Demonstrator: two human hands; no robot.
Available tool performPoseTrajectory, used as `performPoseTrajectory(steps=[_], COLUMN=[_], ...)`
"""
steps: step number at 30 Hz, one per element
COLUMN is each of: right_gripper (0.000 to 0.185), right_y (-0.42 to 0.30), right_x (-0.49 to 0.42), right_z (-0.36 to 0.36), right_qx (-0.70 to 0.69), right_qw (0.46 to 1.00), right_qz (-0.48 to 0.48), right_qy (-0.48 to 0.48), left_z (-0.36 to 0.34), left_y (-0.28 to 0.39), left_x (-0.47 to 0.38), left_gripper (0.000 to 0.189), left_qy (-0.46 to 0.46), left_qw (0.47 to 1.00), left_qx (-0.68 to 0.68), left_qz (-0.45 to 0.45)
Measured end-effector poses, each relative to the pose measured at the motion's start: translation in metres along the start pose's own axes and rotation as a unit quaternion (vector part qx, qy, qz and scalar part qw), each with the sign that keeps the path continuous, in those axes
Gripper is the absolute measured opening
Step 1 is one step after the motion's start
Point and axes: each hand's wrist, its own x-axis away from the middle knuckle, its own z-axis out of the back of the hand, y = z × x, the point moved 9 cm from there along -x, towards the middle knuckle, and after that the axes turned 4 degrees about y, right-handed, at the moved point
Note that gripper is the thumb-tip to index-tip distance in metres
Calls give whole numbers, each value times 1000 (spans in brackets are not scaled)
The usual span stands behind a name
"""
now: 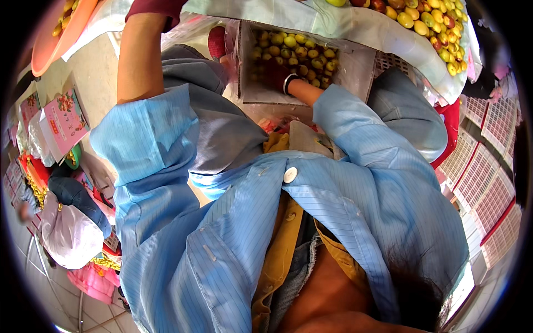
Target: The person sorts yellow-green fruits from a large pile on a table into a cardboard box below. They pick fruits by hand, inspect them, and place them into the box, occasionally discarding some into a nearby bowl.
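Observation:
My left hand, in a maroon glove, reaches up past the picture's top edge; only the cuff and part of the glove show, its fingers are hidden. Below the cloth-covered table edge, a cardboard box lined with clear plastic holds yellow-green jujubes. Inside its left part is my right hand, in a dark red glove with a light band at the wrist. It is at the jujubes, in shadow, and its fingers cannot be made out.
More jujubes lie on the cloth-covered table at upper right. An orange basin with fruit stands at upper left. Printed pink cartons and a seated person are at left. Stacked plastic crates stand at right.

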Motion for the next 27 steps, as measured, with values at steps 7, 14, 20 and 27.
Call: performPoseTrajectory(steps=[7,14,20,27], right_gripper=[25,22,28,41], right_y=[29,-43,-129,-58], right_x=[-30,-16,13,-28], right_z=[-47,48,296,327], right_qx=[3,-63,118,265], right_qw=[987,998,906,892], right_qz=[-158,-12,108,-30], right_qy=[-7,-11,393,366], left_z=[-5,9,16,6], left_y=[1,-29,0,-3], left_x=[1,-14,-12,-17], left_gripper=[22,29,22,24], left_qy=[-14,-21,17,-12], left_qw=[1000,999,1000,1000], left_qx=[-11,-41,-19,15], left_qz=[-13,-7,-7,9])
